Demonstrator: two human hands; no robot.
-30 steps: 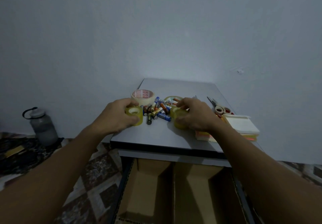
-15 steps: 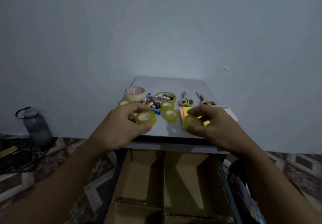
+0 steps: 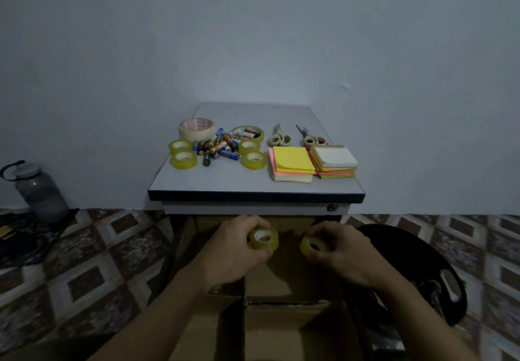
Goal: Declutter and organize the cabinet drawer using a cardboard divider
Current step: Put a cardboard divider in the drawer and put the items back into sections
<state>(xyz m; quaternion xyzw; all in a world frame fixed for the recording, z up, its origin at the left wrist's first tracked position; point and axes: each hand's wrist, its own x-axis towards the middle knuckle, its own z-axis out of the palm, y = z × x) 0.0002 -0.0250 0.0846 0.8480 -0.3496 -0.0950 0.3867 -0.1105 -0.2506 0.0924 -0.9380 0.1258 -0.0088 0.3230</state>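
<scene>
My left hand [image 3: 233,251] grips a small yellow tape roll [image 3: 264,239] and my right hand [image 3: 342,251] grips another yellow tape roll [image 3: 313,245]. Both hands hover over the open drawer [image 3: 292,329], which holds a cardboard divider [image 3: 244,318] splitting it into compartments. On the cabinet top [image 3: 225,180] lie several more yellow tape rolls [image 3: 184,159], a larger cream tape roll [image 3: 196,128], a heap of batteries [image 3: 218,148], two pairs of scissors [image 3: 278,138] and two stacks of sticky notes [image 3: 292,163].
A grey water bottle [image 3: 36,189] stands on the patterned floor at the left by the wall. A dark round object [image 3: 416,270] sits right of the drawer. The cabinet lock [image 3: 332,208] is at the front right.
Both hands have lifted a tape roll each off the cabinet top and brought them down and toward me, over the open drawer. The view has pulled back and tilted down.
</scene>
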